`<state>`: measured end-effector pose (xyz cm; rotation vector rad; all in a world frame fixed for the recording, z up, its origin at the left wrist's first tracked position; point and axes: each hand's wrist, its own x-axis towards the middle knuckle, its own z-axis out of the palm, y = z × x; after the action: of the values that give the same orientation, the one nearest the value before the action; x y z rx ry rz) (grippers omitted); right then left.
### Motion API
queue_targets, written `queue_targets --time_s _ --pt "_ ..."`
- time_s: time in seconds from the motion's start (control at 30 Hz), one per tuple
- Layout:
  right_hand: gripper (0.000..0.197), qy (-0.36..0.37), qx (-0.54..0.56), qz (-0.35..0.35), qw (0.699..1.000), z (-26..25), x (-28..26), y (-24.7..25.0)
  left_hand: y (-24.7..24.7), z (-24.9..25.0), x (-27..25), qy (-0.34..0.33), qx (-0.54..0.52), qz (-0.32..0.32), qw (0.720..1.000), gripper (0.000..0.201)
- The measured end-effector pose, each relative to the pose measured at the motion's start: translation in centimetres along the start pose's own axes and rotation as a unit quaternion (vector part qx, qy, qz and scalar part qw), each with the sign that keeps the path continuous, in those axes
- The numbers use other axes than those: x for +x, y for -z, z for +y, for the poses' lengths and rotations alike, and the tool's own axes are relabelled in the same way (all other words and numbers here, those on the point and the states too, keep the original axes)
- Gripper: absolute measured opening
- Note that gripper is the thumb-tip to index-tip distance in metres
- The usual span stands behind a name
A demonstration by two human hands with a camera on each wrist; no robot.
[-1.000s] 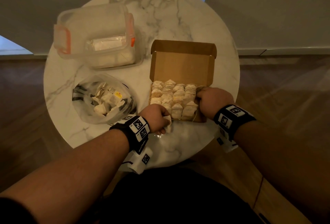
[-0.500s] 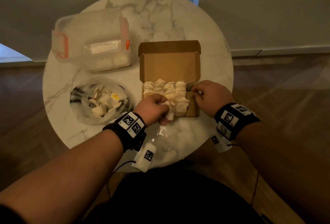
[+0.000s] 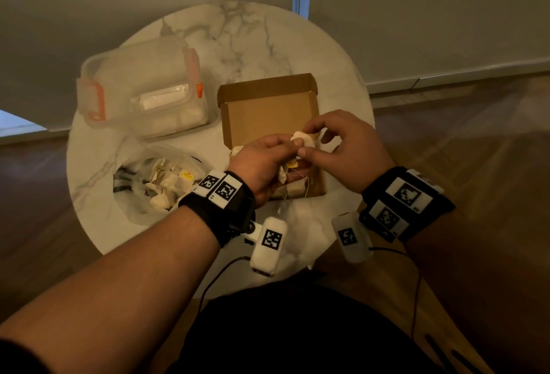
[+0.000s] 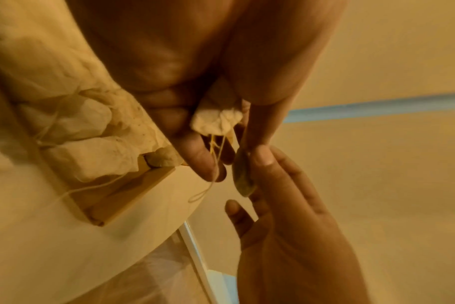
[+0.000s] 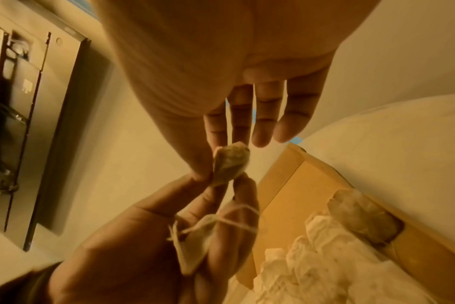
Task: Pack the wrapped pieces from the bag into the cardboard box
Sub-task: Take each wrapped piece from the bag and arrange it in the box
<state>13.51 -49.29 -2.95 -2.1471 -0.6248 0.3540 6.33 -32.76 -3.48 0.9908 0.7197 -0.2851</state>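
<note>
head view: both hands (image 3: 300, 150) pinch wrapped piece (image 3: 303, 139).

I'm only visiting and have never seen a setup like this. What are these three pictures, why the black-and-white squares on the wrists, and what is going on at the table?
No machine here: a person works with bare hands and wears three cameras. The wide picture comes from the head; the two close, yellowish ones look along each wrist. The patterned wristbands hold the wrist cameras.

On the round marble table sit an open cardboard box partly filled with wrapped pieces, a plastic bag holding more, and a clear lidded tub.

The left hand and right hand meet above the box, both pinching one small wrapped piece. The left also holds a second piece with a loose string.
</note>
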Motion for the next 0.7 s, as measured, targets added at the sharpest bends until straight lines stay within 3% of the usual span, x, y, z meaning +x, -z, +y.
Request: queue_targets --time_s 0.1,0.27,0.33,0.5,0.6,0.7 --pt "0.011 -0.063 0.059 -0.004 0.996 0.3 0.1 -0.1 0.2 0.0 -0.2 0.011 0.023 0.007 1.000 0.025" --pt "0.019 -0.113 0.155 0.016 0.981 1.9 -0.3 -0.3 1.3 -1.1 -0.5 0.027 0.066 0.007 0.997 0.016" --pt "0.027 -0.124 0.122 0.027 0.984 2.9 -0.4 -0.4 2.3 -2.0 -0.5 0.024 0.120 0.022 0.992 0.019" --pt "0.007 -0.144 -0.044 -0.035 0.988 4.6 -0.3 -1.8 5.2 -4.5 -0.6 0.056 0.263 0.030 0.963 0.030" --pt "0.005 -0.150 -0.069 -0.062 0.984 5.2 0.4 -3.1 6.1 -5.3 -0.3 0.069 0.301 0.033 0.951 0.035" --pt "0.018 -0.175 -0.062 -0.044 0.982 6.2 1.3 -4.1 6.6 -5.7 -0.1 0.065 0.298 0.035 0.952 0.036"
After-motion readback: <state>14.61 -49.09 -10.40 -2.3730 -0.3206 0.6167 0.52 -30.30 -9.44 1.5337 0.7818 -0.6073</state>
